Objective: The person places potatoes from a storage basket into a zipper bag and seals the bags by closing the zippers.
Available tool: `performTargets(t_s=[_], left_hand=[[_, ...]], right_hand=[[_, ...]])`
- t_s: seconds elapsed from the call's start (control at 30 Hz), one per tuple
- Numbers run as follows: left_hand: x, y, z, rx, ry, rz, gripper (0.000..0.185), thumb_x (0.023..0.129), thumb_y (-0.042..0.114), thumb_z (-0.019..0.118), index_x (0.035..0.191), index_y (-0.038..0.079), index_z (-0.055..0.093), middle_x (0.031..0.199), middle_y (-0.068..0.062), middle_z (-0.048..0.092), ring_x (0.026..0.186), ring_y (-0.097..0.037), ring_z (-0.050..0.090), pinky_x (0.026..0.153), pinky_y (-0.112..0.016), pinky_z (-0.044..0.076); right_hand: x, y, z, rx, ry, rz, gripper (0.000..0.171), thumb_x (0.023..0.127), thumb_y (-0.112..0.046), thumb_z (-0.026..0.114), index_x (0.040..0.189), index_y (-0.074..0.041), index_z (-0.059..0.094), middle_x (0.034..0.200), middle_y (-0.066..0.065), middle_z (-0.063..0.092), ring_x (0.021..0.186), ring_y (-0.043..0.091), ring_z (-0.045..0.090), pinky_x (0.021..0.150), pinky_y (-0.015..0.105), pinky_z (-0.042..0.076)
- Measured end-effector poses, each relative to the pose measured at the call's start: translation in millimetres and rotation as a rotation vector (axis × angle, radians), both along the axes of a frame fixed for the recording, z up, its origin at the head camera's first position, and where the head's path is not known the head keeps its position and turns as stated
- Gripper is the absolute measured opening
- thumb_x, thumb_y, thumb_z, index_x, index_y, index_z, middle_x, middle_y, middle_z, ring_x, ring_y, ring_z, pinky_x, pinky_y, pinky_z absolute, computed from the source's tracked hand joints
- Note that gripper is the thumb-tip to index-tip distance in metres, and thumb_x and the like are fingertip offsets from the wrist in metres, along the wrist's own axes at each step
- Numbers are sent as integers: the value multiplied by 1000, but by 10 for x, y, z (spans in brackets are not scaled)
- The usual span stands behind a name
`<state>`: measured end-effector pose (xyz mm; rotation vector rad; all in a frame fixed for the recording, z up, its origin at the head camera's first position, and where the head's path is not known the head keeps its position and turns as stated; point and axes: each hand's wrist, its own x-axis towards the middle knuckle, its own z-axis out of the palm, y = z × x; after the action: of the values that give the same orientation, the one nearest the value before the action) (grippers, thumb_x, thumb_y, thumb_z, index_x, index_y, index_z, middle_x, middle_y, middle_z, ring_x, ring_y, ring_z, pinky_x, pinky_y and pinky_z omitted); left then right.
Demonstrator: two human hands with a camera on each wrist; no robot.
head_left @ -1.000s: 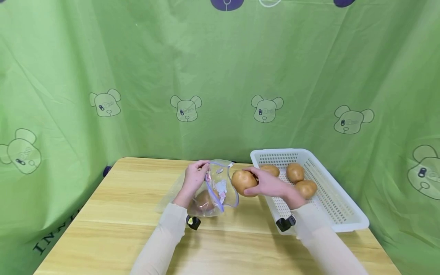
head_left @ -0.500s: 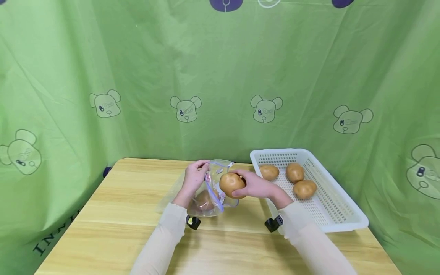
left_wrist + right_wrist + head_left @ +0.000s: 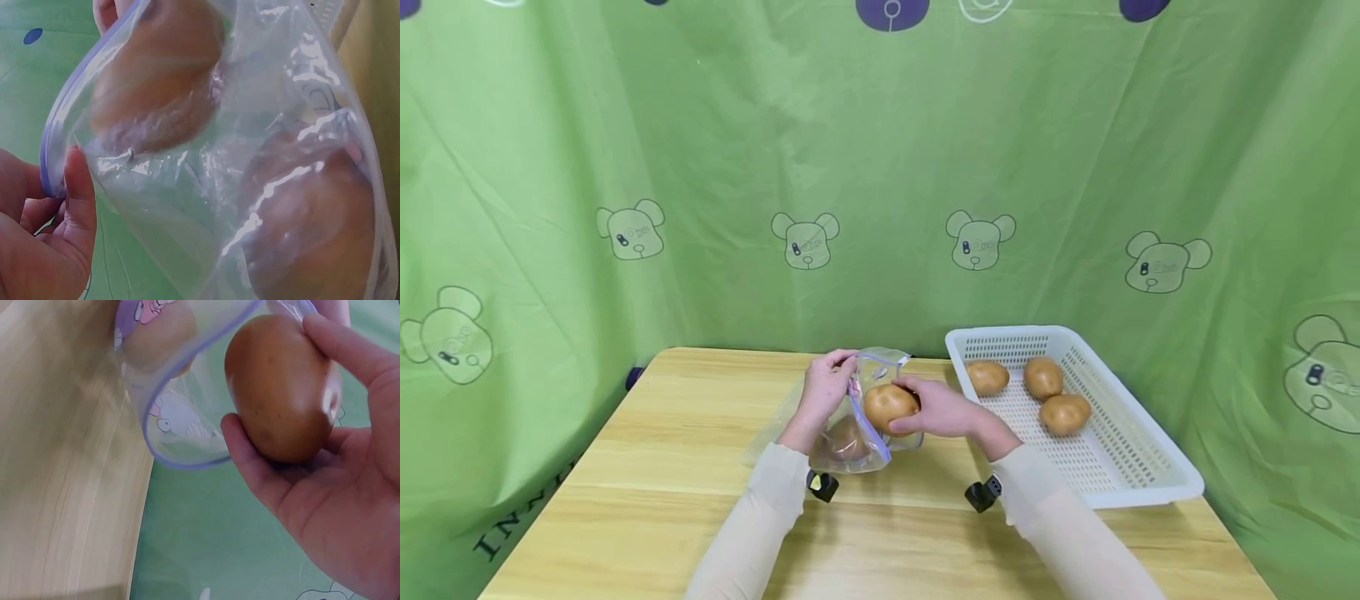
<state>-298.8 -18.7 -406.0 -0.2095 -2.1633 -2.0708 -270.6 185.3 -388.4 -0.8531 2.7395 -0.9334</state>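
Note:
My left hand (image 3: 826,388) pinches the purple-edged rim of a clear plastic zip bag (image 3: 187,206), whose mouth faces right. One brown potato (image 3: 312,219) lies inside, near the bag's bottom. With its thumb and fingers, my right hand (image 3: 943,408) grips another potato (image 3: 281,387) at the bag's mouth. In the head view this held potato overlaps the opening. The right wrist view puts it beside the purple rim, and from the left wrist it shows blurred through the plastic. Printed cartoon figures mark the bag's wall.
A white perforated plastic basket (image 3: 1150,442) stands at the right of the wooden table (image 3: 647,467). Three potatoes lie in it, one by its left wall (image 3: 987,377) and two touching each other (image 3: 1065,414). A green printed curtain (image 3: 880,150) hangs behind the table.
My right hand has carried its potato leftward from beside the basket to the bag's mouth. The left hand keeps its place on the rim.

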Motion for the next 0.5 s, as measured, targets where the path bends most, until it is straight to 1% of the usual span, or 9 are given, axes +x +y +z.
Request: performTargets(t_s=[0.1, 0.23, 0.4, 0.5], left_hand=[[5, 2, 4, -6, 12, 3, 23, 93, 6, 56, 110, -4, 66, 83, -11, 59, 57, -8, 54, 54, -20, 54], [12, 6, 8, -16, 29, 8, 22, 93, 6, 56, 109, -4, 67, 84, -12, 60, 57, -7, 53, 53, -19, 52], [22, 16, 18, -34, 35, 16, 21, 92, 6, 57, 109, -3, 68, 83, -11, 60, 57, -8, 53, 52, -19, 51], [21, 23, 21, -44, 29, 23, 21, 92, 7, 57, 108, -1, 68, 82, -9, 60, 58, -8, 53, 52, -18, 51]], right_hand=[[-2, -36, -27, 11, 6, -38, 80, 78, -36, 76, 136, 7, 42, 121, 18, 58, 104, 25, 58, 92, 41, 47], [-16, -74, -82, 4, 19, -79, 79, 76, -37, 78, 135, 6, 45, 118, 17, 60, 102, 25, 59, 91, 40, 48], [-24, -102, -136, -11, 38, -95, 78, 76, -36, 79, 134, 5, 46, 117, 16, 61, 101, 24, 60, 90, 38, 49], [-35, -109, -167, -20, 45, -94, 77, 77, -36, 78, 135, 4, 46, 115, 14, 62, 98, 22, 60, 87, 37, 50]])
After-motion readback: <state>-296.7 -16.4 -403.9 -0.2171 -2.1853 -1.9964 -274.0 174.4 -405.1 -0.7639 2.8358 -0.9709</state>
